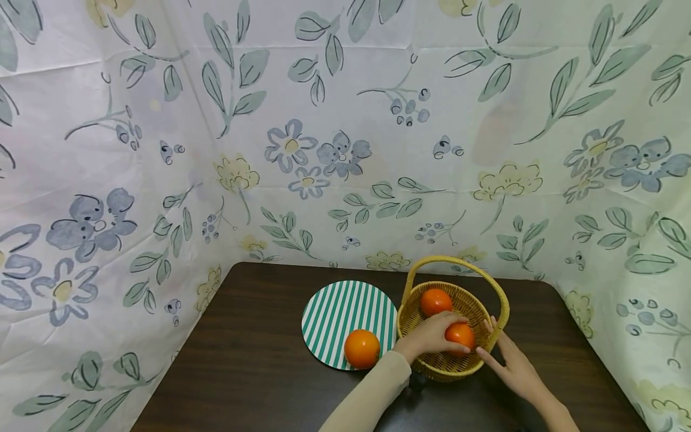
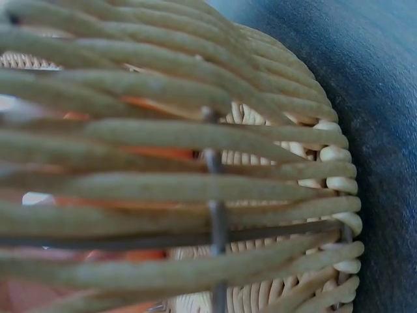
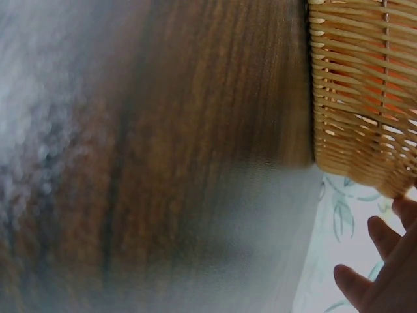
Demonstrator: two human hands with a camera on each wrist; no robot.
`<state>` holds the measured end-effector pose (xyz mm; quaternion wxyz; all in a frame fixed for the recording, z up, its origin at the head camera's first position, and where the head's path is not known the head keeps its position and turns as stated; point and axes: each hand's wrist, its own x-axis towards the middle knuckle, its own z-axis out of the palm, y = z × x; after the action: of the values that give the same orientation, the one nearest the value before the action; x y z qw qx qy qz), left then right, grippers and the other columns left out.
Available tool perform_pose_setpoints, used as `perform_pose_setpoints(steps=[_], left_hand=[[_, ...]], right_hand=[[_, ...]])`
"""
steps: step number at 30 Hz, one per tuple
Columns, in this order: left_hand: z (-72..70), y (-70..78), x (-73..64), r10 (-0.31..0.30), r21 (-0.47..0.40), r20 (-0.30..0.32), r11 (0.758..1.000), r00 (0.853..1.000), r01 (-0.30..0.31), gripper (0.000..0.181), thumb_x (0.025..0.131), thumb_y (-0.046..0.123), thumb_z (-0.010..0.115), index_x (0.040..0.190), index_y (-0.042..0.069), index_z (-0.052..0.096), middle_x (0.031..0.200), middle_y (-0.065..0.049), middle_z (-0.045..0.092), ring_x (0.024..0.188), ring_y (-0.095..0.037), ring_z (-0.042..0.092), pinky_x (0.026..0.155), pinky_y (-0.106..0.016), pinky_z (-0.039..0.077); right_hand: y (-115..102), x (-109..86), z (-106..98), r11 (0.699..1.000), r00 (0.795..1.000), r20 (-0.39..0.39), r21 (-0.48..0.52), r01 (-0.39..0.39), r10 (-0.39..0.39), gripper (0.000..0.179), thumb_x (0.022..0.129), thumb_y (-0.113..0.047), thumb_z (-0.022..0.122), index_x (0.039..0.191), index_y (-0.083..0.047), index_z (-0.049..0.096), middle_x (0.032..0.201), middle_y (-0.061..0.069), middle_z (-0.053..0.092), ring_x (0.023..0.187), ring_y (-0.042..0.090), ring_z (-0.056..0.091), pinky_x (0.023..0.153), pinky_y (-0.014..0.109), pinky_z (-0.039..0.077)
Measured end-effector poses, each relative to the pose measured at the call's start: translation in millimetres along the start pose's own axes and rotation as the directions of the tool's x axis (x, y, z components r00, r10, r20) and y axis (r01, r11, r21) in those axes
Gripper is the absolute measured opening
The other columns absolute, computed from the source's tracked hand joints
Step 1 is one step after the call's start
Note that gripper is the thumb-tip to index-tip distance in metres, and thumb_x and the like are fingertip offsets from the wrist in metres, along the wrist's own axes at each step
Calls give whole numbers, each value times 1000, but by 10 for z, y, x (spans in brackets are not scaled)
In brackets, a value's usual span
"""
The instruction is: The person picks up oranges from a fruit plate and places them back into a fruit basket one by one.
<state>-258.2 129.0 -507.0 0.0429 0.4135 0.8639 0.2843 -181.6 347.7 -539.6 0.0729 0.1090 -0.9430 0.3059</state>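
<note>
A yellow wicker basket (image 1: 445, 363) with a tall arched handle (image 1: 456, 259) stands on the dark table. Inside it lie two smooth, round orange-red fruits; the farther fruit (image 1: 436, 302) is near the back wall. My left hand (image 1: 432, 333) reaches over the rim and grips the nearer fruit (image 1: 460, 337) between thumb and fingers. In the left wrist view the wicker wall (image 2: 130, 189) hides most of that hand. My right hand (image 1: 515, 366), fingers spread and fairly straight, touches the basket's right side by the handle's foot. Its fingertips (image 3: 383, 236) show beside the wicker in the right wrist view.
Left of the basket lies a round green-and-white striped mat (image 1: 335, 306), with another round orange fruit (image 1: 361, 349) on its near edge. The dark wooden table (image 1: 254, 360) ends at a floral cloth (image 1: 345, 150) hanging behind and at both sides.
</note>
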Motion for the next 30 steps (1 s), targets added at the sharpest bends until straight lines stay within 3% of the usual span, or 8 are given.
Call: perform_pose_setpoints(steps=[30], left_hand=[[-122, 79, -104, 16, 21, -30, 1000, 999, -15, 60, 84, 53, 59, 136, 27, 46, 140, 11, 42, 126, -6, 41, 96, -23, 42]], right_hand=[[5, -10, -3, 1000, 1000, -25, -4, 19, -19, 67, 94, -29, 53, 149, -12, 19, 155, 12, 4, 127, 54, 27, 87, 70, 29]])
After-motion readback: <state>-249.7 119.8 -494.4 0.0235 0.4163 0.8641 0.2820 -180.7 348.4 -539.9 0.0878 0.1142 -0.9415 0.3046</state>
